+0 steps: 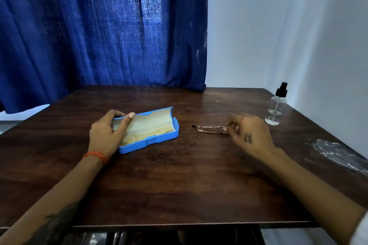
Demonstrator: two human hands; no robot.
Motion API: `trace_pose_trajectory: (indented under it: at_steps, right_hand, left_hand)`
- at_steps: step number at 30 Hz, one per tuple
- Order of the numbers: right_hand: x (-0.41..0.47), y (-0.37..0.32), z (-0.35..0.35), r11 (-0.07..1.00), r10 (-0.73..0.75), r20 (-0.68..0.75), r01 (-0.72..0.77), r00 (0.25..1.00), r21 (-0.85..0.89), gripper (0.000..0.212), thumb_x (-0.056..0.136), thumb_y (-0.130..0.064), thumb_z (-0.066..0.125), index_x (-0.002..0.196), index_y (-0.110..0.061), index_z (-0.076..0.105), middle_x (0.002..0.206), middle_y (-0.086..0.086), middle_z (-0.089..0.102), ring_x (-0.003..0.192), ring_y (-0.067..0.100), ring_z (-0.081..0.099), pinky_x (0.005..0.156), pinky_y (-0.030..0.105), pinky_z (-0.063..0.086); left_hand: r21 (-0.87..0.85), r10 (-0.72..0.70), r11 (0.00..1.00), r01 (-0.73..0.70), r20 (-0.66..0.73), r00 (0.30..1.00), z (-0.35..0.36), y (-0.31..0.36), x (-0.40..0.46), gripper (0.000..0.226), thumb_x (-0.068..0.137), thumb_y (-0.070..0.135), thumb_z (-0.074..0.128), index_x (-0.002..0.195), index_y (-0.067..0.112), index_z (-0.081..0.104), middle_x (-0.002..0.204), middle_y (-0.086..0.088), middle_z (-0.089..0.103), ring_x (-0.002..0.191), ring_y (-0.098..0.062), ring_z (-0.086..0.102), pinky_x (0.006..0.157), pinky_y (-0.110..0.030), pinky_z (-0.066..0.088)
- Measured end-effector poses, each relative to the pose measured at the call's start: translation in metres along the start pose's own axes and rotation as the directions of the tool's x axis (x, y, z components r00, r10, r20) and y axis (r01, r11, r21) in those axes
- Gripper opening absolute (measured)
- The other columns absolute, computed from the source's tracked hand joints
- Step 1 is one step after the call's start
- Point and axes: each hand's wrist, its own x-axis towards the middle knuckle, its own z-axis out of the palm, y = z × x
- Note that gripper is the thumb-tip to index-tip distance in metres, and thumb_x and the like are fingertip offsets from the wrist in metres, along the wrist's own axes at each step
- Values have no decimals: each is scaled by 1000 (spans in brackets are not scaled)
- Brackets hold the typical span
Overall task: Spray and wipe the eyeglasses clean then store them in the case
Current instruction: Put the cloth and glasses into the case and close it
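A blue eyeglass case [157, 139] lies open on the dark wooden table [179, 185], left of centre, with a pale cloth [151, 127] inside it. My left hand [108, 133] grips the case's left end, thumb on the lid's edge. Thin rose-gold eyeglasses [209, 129] lie folded on the table to the right of the case. My right hand [249, 135] pinches their right end with the fingertips. A clear spray bottle [276, 107] with a black nozzle stands upright at the far right, apart from both hands.
A blue curtain [103, 26] hangs behind the table and a white wall [288, 26] stands to the right. A whitish smear [334, 151] marks the table's right edge. The near table edge runs across the bottom of the view.
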Motion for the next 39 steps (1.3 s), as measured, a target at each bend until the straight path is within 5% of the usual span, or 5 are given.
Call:
trace_pose_trajectory:
  at_steps: [7, 16, 27, 31, 39]
  right_hand:
    - [21, -6, 14, 563, 495, 389, -627, 777, 538, 47, 82, -40, 66, 55, -2, 64, 44, 5, 61, 30, 11, 53, 32, 16, 41]
    - [29, -14, 27, 733, 635, 225, -668, 739, 128, 55, 77, -62, 57, 69, -9, 71, 70, 7, 72, 74, 25, 69, 79, 33, 56]
    - [37, -5, 30, 354, 609, 478, -755, 634, 551, 22, 82, -11, 62, 61, -7, 60, 54, 6, 55, 34, 9, 45, 34, 19, 38]
    - [38, -11, 10, 374, 518, 493, -703, 700, 605, 18, 81, 3, 60, 63, -2, 58, 61, 13, 57, 47, 16, 52, 38, 18, 44]
    - [56, -48, -26, 735, 96, 368, -315, 925, 600, 10, 81, -5, 67, 73, -11, 67, 72, 5, 65, 69, 14, 59, 72, 27, 50]
  left_hand:
    - [0, 1, 1000, -1, 10, 1000, 0, 1, 1, 35, 75, 60, 50, 79, 26, 59, 70, 17, 55, 62, -4, 51, 56, -18, 35]
    - [-3, 20, 1000, -20, 20, 1000, 0, -1, 0, 36, 74, 63, 48, 78, 28, 58, 71, 17, 56, 63, -5, 52, 57, -19, 35]
    - [-1, 26, 1000, -26, 16, 1000, 2, -4, 1, 41, 72, 65, 47, 78, 27, 59, 73, 12, 58, 68, -9, 53, 64, -26, 35]
    - [-9, 29, 1000, -29, 23, 999, 2, -2, 1, 35, 75, 61, 49, 79, 27, 59, 77, 11, 59, 71, -9, 54, 64, -25, 36]
    - [-35, -7, 999, 8, 27, 1000, 1, -2, 2, 28, 78, 55, 55, 77, 27, 59, 74, 16, 58, 71, -6, 55, 63, -24, 38]
